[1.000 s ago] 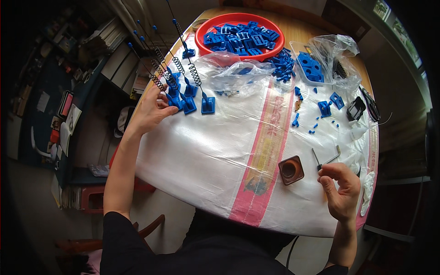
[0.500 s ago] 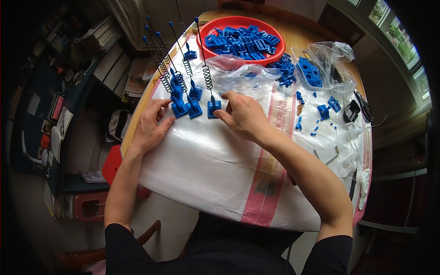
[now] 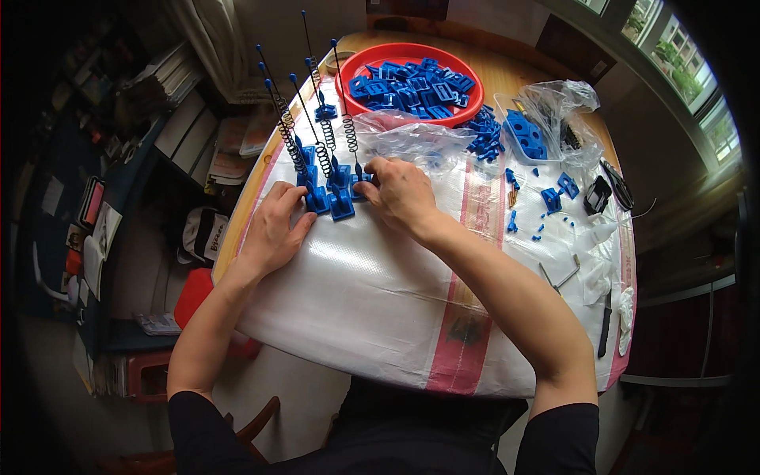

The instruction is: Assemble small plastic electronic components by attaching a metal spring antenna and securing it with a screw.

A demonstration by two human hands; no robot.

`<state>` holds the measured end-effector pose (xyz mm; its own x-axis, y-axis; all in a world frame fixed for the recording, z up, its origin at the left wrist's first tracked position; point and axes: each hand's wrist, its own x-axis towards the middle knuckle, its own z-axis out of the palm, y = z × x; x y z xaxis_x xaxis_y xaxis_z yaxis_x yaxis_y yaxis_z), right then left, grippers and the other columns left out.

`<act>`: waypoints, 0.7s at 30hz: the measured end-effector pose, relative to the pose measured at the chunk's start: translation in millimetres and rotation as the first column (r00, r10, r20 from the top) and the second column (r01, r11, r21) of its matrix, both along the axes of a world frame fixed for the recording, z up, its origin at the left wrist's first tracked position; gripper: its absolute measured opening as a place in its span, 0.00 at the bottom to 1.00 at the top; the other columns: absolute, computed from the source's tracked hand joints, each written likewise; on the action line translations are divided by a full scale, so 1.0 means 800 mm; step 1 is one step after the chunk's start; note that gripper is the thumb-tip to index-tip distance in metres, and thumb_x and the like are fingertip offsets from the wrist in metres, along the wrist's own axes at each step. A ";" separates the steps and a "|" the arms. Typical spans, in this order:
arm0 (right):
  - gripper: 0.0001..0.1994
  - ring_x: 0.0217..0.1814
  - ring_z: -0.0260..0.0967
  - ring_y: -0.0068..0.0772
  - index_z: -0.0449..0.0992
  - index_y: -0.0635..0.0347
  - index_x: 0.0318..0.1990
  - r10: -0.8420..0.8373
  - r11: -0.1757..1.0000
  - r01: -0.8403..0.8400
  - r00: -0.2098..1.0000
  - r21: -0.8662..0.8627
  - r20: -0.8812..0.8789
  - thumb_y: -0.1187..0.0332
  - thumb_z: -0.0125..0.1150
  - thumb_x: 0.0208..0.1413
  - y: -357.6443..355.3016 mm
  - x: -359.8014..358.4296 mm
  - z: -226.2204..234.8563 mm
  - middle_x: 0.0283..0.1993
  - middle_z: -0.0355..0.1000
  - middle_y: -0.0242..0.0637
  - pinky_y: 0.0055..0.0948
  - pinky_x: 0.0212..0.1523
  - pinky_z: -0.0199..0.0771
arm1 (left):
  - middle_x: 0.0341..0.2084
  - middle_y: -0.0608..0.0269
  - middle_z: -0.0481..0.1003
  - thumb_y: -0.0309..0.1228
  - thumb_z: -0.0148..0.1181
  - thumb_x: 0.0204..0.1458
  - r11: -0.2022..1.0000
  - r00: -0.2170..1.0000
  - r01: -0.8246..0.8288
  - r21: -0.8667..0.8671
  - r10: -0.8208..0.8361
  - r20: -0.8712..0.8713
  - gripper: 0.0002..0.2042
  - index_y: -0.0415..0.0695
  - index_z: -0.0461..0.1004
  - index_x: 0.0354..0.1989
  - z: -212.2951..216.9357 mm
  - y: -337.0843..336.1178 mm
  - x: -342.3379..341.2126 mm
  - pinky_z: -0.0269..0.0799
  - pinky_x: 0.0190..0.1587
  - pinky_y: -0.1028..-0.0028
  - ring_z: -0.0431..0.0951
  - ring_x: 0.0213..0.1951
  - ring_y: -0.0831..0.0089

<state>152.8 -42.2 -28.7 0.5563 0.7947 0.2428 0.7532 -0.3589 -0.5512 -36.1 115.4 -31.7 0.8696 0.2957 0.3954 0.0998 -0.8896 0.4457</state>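
Observation:
Several blue plastic stands, each with a black coil-spring rod tipped by a small blue ball, stand close together at the table's left. My right hand (image 3: 402, 195) grips the blue base of the rightmost spring stand (image 3: 362, 180), thumb and fingers around it, right up against its neighbours. At the group's left front, my left hand (image 3: 273, 228) lies with bent fingertips against the base of a front spring stand (image 3: 317, 201); its thumb is apart. Beside that stand is another front spring stand (image 3: 341, 207). One more spring stand (image 3: 325, 112) stands farther back by itself.
A red basin (image 3: 345, 83) full of blue plastic parts sits at the back. Near it are crumpled clear plastic bags (image 3: 419, 141), a clear box (image 3: 513, 142) of blue pieces and loose blue pegs (image 3: 485, 134). Small parts, hex keys (image 3: 560, 279) and black pliers (image 3: 617, 186) lie at right.
My right hand has shifted the rightmost spring stand left, closing the gap to the others. My left hand has moved in against the front stand's base. The view has shifted slightly.

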 end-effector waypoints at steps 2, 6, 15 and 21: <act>0.16 0.45 0.78 0.53 0.81 0.62 0.43 -0.018 0.999 0.020 0.998 0.029 -0.052 0.58 0.68 0.57 -0.009 0.001 0.004 0.42 0.79 0.49 0.45 0.48 0.76 | 0.43 0.54 0.73 0.25 0.67 0.53 1.000 0.999 -0.008 -0.008 0.007 -0.033 0.17 0.34 0.74 0.51 0.003 0.000 0.008 0.71 0.44 0.67 0.75 0.41 0.60; 0.16 0.45 0.78 0.52 0.79 0.62 0.44 0.064 0.993 -0.063 0.998 0.102 -0.003 0.59 0.67 0.58 -0.062 -0.010 0.018 0.40 0.79 0.48 0.44 0.47 0.76 | 0.43 0.51 0.74 0.24 0.66 0.53 0.998 0.994 -0.050 -0.041 0.045 -0.102 0.20 0.33 0.72 0.54 0.007 0.000 0.005 0.73 0.42 0.67 0.76 0.38 0.61; 0.08 0.29 0.79 0.40 0.80 0.56 0.37 0.239 0.971 -0.237 0.968 -0.025 0.075 0.62 0.68 0.57 -0.293 -0.020 0.066 0.28 0.78 0.36 0.35 0.29 0.76 | 0.41 0.53 0.76 0.12 0.56 0.53 0.999 0.993 0.049 -0.024 -0.046 0.109 0.17 0.33 0.76 0.52 0.049 -0.047 -0.024 0.70 0.31 0.74 0.75 0.31 0.71; 0.07 0.14 0.67 0.27 0.82 0.55 0.35 0.211 0.967 -0.222 0.973 0.127 0.098 0.66 0.74 0.53 -0.349 0.005 0.086 0.15 0.69 0.29 0.27 0.17 0.63 | 0.18 0.58 0.69 0.11 0.52 0.35 0.894 0.881 0.448 -0.027 -0.436 0.184 0.08 0.40 0.69 0.19 0.085 -0.139 0.014 0.60 0.25 0.68 0.69 0.21 0.62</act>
<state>156.4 -321.5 40.4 0.3479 0.8502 0.3951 0.8499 -0.1081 -0.5157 -24.8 4.5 36.6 0.8381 -0.0724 0.5407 -0.3783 -0.7912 0.4805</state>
